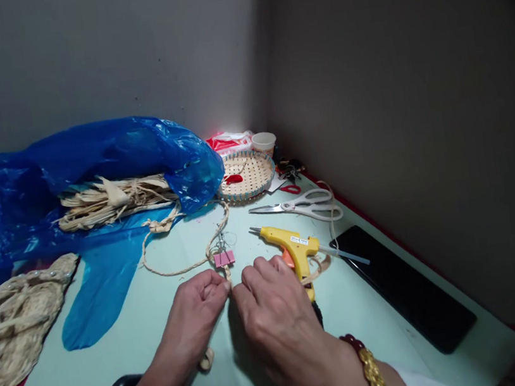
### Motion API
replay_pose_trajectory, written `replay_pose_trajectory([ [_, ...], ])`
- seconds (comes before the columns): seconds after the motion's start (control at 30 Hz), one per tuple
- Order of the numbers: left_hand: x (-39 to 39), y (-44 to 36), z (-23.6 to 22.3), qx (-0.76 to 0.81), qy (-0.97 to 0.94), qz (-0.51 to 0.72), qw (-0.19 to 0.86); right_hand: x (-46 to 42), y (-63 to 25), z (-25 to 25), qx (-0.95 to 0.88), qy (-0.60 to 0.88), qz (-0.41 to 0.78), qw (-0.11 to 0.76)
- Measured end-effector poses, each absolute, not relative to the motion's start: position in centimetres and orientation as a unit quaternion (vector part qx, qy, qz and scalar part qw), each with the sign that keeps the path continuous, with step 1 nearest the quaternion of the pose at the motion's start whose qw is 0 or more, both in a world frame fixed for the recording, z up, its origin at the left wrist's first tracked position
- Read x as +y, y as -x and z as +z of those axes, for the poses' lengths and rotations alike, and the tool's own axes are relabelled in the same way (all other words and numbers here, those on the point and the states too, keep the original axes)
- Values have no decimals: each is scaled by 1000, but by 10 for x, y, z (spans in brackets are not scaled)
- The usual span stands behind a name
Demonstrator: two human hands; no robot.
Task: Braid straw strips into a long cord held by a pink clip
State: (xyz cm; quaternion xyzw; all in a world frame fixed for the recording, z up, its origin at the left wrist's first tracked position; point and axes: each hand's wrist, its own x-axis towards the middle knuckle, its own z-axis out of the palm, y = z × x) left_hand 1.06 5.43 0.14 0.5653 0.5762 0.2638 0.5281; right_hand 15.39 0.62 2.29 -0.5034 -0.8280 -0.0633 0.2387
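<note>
A thin braided cord (173, 272) of pale straw-like fibre loops over the table and runs through a pink binder clip (224, 259). Just below the clip, my left hand (201, 303) pinches the cord between thumb and fingertips. My right hand (278, 305) is closed beside it at the same spot, its fingertips mostly hidden behind the knuckles. A loose fibre strand (319, 270) comes out to the right of that hand. Under my left wrist a knobby end of pale fibre (207, 359) shows.
A yellow glue gun (291, 244) lies right of my hands, with white-handled scissors (307, 205) behind it. A black flat slab (409, 286) rests along the right edge. Behind are a woven basket (252, 171), a paper cup (264, 143) and a blue plastic bag (102, 144) with dry husks (117, 198). Woven work (21, 319) lies left.
</note>
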Motion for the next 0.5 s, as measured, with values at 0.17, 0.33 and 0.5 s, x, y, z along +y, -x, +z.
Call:
replay_pose_trajectory([
  [0.17, 53, -6, -2, 539, -501, 251, 628, 2, -138, 5, -812, 493, -129, 284],
  [0.33, 51, -2, -1, 510, -440, 274, 686, -3, -128, -5, -827, 469, -128, 284],
  [0.5, 48, -2, 10, 531, -470, 278, 648, -2, -139, 10, -829, 481, 28, 286],
])
